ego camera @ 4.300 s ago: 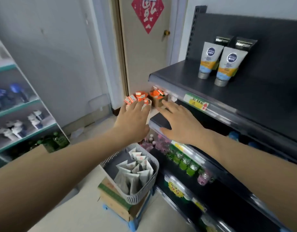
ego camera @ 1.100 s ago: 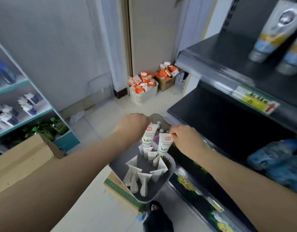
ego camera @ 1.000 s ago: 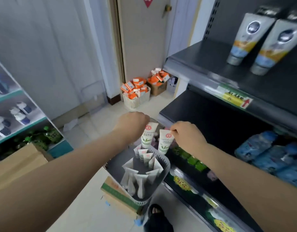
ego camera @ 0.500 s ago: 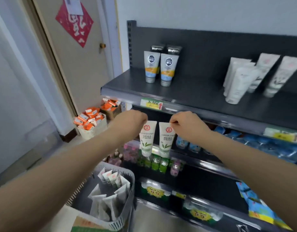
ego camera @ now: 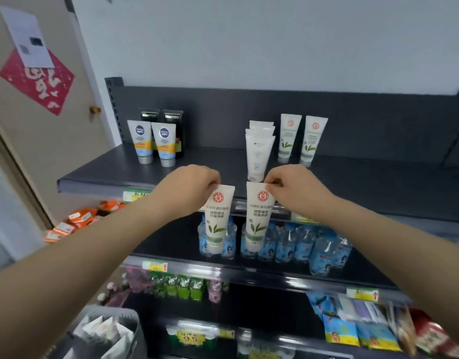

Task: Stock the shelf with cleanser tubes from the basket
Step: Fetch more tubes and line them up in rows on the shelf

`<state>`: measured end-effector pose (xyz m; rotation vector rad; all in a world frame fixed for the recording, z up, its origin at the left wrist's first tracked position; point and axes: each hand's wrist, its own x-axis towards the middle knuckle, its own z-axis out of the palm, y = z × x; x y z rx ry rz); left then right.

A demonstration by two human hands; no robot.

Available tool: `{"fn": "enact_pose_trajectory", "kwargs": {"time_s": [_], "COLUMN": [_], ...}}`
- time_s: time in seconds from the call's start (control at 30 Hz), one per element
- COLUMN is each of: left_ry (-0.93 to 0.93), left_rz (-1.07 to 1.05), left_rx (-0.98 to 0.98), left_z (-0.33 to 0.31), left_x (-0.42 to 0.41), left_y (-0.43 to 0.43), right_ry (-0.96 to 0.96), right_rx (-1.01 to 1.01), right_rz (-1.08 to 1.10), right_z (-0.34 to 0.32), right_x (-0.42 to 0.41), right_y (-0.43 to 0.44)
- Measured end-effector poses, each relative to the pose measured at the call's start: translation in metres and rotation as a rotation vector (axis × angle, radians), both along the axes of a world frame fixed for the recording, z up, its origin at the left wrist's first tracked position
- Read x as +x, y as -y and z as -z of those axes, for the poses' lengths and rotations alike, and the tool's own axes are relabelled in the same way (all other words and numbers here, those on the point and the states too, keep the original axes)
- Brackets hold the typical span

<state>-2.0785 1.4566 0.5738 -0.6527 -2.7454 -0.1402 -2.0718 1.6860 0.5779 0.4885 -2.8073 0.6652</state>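
Before shelf [ego camera: 99, 174]: tubes [ego camera: 218, 218] hang below fingers [ego camera: 214, 181] of left hand [ego camera: 189, 189], right hand [ego camera: 297, 189].

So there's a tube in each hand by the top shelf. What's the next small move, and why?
Probably lift both and stand them cap-down on the top shelf beside the matching tubes. The left hand and right hand each pinch a tube by its flat end, hanging before the shelf edge, not yet placed.
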Motion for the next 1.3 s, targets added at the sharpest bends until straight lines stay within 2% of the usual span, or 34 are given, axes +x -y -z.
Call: {"fn": "enact_pose_trajectory", "kwargs": {"time_s": [0.3,0.57,0.73,1.3], "left_ry": [-0.081,-0.089,-0.033,0.032], "left_rz": [0.079,0.075,0.070,0.119], "left_rx": [-0.034,-0.019,0.041,0.056], "left_z": [-0.050,-0.077,-0.086,-0.086], "left_x": [-0.022,-0.061,-0.097,-0.234], "left_y": [-0.108,-0.166,-0.181,-0.191], "right_ry": [-0.080,-0.093,-0.077,-0.098], "right_rx": [-0.042,-0.090,-0.139,-0.059], "right_rz": [0.037,0.074,0.096,0.174], "right_z": [-0.048,-0.071,-0.078,-0.070], "right_x": [-0.017,-0.050,-0.082,-0.196], "right_y": [-0.108,-0.163,-0.178,-0.178]}}
